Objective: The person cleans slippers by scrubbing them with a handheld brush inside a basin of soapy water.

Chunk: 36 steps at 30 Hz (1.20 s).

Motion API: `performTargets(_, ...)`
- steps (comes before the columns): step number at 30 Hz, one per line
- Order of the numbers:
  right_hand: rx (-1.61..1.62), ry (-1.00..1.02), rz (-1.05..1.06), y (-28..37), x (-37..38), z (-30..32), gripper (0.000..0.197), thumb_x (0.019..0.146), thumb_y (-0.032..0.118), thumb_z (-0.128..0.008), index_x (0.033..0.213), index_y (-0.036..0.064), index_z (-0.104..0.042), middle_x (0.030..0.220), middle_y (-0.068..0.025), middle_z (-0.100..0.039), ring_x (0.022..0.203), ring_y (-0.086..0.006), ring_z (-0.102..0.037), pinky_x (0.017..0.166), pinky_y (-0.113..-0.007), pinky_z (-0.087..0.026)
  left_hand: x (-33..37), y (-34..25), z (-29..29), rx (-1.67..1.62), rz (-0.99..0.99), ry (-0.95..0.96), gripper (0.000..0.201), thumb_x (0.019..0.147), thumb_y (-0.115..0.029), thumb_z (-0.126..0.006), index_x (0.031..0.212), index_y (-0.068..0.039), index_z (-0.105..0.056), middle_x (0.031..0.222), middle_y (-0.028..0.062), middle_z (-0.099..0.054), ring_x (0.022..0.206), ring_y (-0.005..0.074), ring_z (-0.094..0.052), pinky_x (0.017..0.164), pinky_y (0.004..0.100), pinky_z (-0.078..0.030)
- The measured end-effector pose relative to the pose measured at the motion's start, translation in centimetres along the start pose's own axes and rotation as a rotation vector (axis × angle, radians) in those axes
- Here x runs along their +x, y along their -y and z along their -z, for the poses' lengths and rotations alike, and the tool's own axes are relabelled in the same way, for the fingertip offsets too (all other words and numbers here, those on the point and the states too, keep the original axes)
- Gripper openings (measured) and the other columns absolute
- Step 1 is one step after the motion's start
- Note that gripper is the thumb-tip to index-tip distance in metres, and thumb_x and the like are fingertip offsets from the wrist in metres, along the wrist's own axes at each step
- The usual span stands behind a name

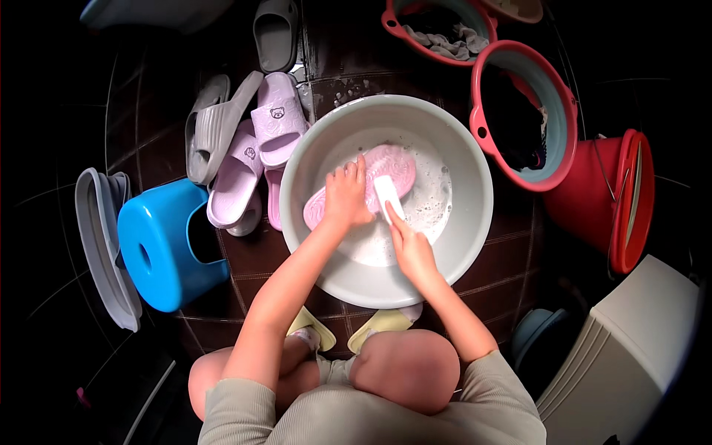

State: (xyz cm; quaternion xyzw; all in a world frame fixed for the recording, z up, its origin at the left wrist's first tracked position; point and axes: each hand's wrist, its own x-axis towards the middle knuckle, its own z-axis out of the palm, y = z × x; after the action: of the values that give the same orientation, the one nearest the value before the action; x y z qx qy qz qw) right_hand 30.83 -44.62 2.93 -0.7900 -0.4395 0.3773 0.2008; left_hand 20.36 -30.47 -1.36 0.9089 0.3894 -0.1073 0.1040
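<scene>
A pink slipper [393, 167] lies sole up in soapy water inside a large pale grey basin [467, 230]. My left hand [345, 194] grips it around the middle, fingers over the patterned sole. In my right hand [412, 256] is a white scrubbing brush [386, 194], held by its handle. The brush head rests against the sole just right of my left hand. Its bristles are hidden beneath it, and my left thumb's hold on the slipper is only partly visible.
Left of the basin lie lilac slides [278, 122] and grey slides [222, 126], near a blue stool [156, 245]. Red-rimmed tubs [482, 111] holding cloth and a red bucket [586, 182] stand at the right. A beige box-like unit [638, 326] is at the lower right.
</scene>
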Motion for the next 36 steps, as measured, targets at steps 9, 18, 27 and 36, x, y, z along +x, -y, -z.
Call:
performTargets(9,0.099,-0.149,-0.127,-1.6,2.6,1.1,0.044,0.093,0.022,-0.049,0.135,0.0295,-0.044,0.062,-0.0267,-0.055,0.061,-0.0440,-0.058,0.057,-0.049,-0.046,0.3,-1.1,0.4,-0.095,-0.001,-0.024,0.116,0.041,-0.039,-0.077,0.137,0.005,-0.029,0.111,0.0156,-0.052,0.094,0.0294,-0.052,0.080,0.0400,-0.042)
performTargets(18,0.050,-0.192,-0.166,-2.7,3.5,2.5,0.046,0.093,0.023,-0.048,0.138,0.0328,-0.040,0.063,-0.0246,-0.058,0.061,-0.0438,-0.058,0.056,-0.052,-0.044,0.0,-1.3,0.0,-0.106,-0.016,-0.066,0.115,0.042,-0.040,-0.077,0.136,0.006,-0.031,0.110,0.0165,-0.051,0.093,0.0302,-0.052,0.081,0.0403,-0.042)
performTargets(27,-0.063,-0.179,-0.146,-2.2,4.5,2.6,0.048,0.092,0.022,-0.048,0.139,0.0290,-0.039,0.061,-0.0245,-0.058,0.062,-0.0438,-0.059,0.058,-0.050,-0.047,-0.1,-2.1,0.9,-0.069,-0.006,-0.013,0.114,0.045,-0.041,-0.075,0.137,0.007,-0.029,0.112,0.0153,-0.050,0.095,0.0269,-0.051,0.079,0.0375,-0.040)
performTargets(36,-0.093,-0.092,-0.069,-1.8,5.2,1.6,0.047,0.092,0.024,-0.048,0.138,0.0309,-0.039,0.066,-0.0268,-0.058,0.067,-0.0447,-0.059,0.062,-0.050,-0.046,-0.8,-2.8,0.0,-0.116,0.021,0.010,0.114,0.047,-0.038,-0.074,0.138,0.008,-0.025,0.113,0.0153,-0.047,0.094,0.0269,-0.049,0.080,0.0377,-0.038)
